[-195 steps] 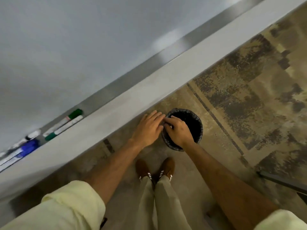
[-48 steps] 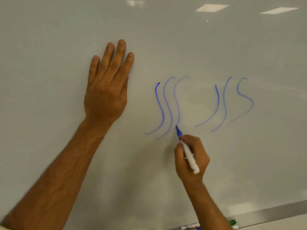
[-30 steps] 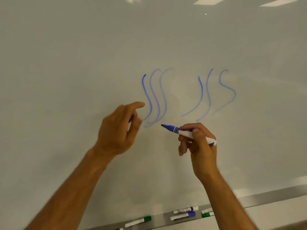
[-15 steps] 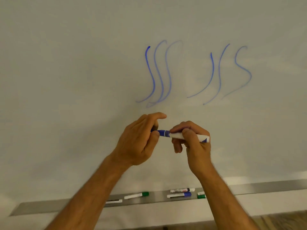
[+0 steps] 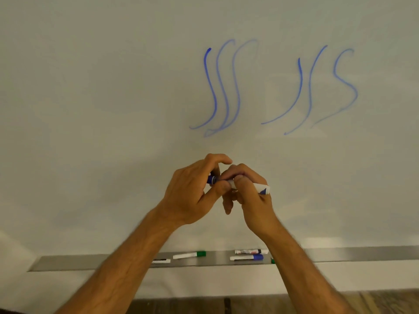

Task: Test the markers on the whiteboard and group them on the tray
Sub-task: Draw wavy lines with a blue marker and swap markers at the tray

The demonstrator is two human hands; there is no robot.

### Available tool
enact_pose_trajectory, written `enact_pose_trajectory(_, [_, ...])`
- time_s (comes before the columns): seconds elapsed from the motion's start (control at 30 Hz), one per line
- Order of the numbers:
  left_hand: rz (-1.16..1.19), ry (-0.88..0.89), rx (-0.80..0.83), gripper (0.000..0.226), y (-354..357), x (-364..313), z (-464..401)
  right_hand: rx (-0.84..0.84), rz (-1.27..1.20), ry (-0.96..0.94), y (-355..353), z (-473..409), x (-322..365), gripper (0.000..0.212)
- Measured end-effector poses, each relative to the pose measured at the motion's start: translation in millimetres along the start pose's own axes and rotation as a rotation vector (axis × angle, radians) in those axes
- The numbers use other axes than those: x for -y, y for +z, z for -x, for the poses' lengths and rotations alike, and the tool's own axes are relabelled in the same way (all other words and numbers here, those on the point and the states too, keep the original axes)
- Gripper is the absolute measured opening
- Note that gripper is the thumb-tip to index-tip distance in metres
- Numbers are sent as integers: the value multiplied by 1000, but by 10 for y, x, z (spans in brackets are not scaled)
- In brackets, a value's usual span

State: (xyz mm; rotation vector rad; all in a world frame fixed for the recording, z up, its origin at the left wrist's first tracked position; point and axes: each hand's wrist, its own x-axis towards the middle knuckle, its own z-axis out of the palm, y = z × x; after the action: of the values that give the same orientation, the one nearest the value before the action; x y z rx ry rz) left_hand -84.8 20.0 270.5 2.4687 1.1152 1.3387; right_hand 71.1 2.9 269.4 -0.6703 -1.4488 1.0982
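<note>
Both our hands (image 5: 192,193) (image 5: 249,193) grip the marker (image 5: 263,189), capping it; a crooked cap (image 5: 212,179) could pop off before the tray (image 5: 340,254) below

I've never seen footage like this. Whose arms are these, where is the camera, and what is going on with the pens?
There is no machine here: a person wears a camera on the head, so you look forward and down along their own two arms. In front is a whiteboard with two groups of wavy blue test lines. The left hand and the right hand meet on a blue marker: the right hand grips its white barrel, and the left holds the blue cap end. Below runs a metal tray holding more markers: a green-capped marker, a blue-capped marker, one with a red label and one with a black band.
</note>
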Motion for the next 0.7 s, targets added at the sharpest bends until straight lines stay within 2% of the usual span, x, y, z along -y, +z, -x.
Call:
enact_pose_trajectory(0.17, [64,-44,-7,42,3,88,187,50,-33,102,89,75,-109,27])
enact_pose_trajectory(0.33, [21,-113,35,40,-58,223,488,132,-43,174,279,153,-292,29])
enact_pose_trajectory(0.5, [152,-374,102,17,-230,391,681,183,-16,236,447,78,-471,25])
enact_pose_trajectory(0.63, [188,-586,99,32,-444,701,1028,27,49,262,581,96,-806,12])
enact_pose_trajectory(0.7, [156,-684,126,29,-468,887,1290,23,85,312,654,178,-1054,11])
